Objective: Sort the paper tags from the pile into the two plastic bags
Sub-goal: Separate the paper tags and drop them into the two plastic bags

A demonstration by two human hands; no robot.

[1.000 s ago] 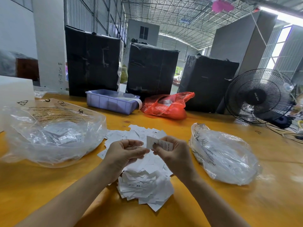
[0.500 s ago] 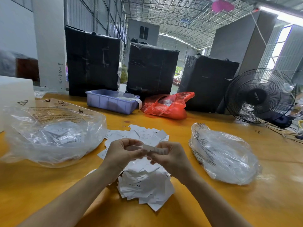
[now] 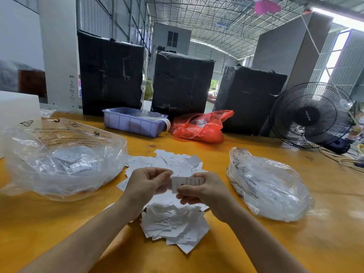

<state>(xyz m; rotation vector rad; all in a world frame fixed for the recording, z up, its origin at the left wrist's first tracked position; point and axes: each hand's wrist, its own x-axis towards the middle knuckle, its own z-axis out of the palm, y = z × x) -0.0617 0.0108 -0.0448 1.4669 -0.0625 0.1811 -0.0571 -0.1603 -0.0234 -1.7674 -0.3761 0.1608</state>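
With the right hand [image 3: 204, 191] pinching 1 paper tag [image 3: 186, 182] above the pile [image 3: 173, 223] and the left hand [image 3: 146, 183] curled alongside, apparently empty, misreading the print risks dropping it into the wrong one of 2 plastic bags [image 3: 275, 186].

We have one head view, looking forward and down, close above the table [image 3: 295, 243].

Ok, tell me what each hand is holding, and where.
The right hand pinches a paper tag by its lower right part. The left hand looks curled, holding nothing visible.
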